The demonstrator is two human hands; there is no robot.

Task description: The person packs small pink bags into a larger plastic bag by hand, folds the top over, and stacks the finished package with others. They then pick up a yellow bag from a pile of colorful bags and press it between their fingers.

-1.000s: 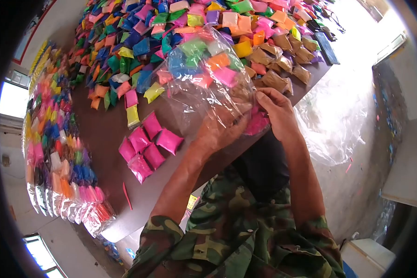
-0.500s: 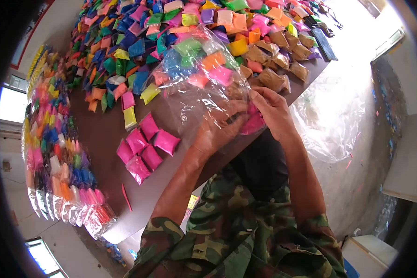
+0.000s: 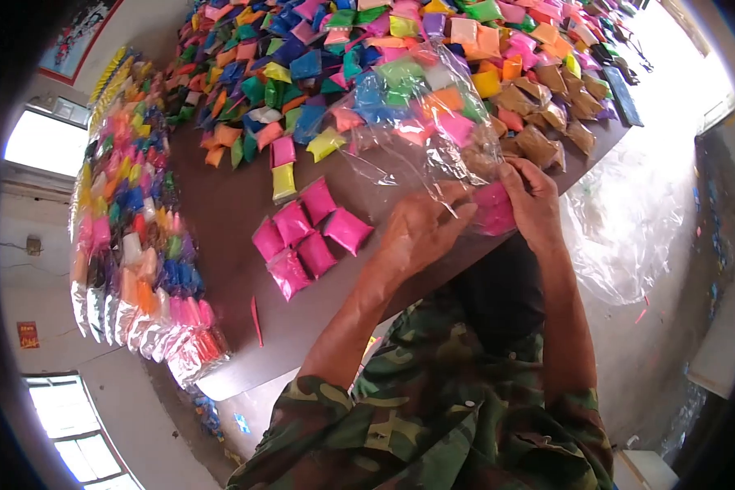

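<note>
A large clear plastic bag [image 3: 384, 167] spreads from my hands toward the colourful pile. Bright pink packets [image 3: 495, 211] show at its near end, between my hands by the table edge. My right hand [image 3: 535, 200] pinches the bag's edge between thumb and fingers, just right of the pink packets. On the other side, my left hand [image 3: 427, 224] is closed around the film, its fingertips partly hidden by the plastic. Several more pink packets [image 3: 292, 222] lie grouped on the table, left of my left forearm. Beyond them are a yellow packet [image 3: 283, 182] and another pink one.
A big heap of coloured packets [image 3: 302, 65] covers the far side of the brown table [image 3: 220, 237]. Brown packets [image 3: 539, 98] and a dark phone-like slab [image 3: 622, 95] sit at the right. Filled bags [image 3: 139, 261] line the left edge, near a red stick [image 3: 256, 321].
The camera has turned, so the whole scene sits further right in view. My left hand's fingers have shifted slightly on the film; my right hand keeps its pinch.
</note>
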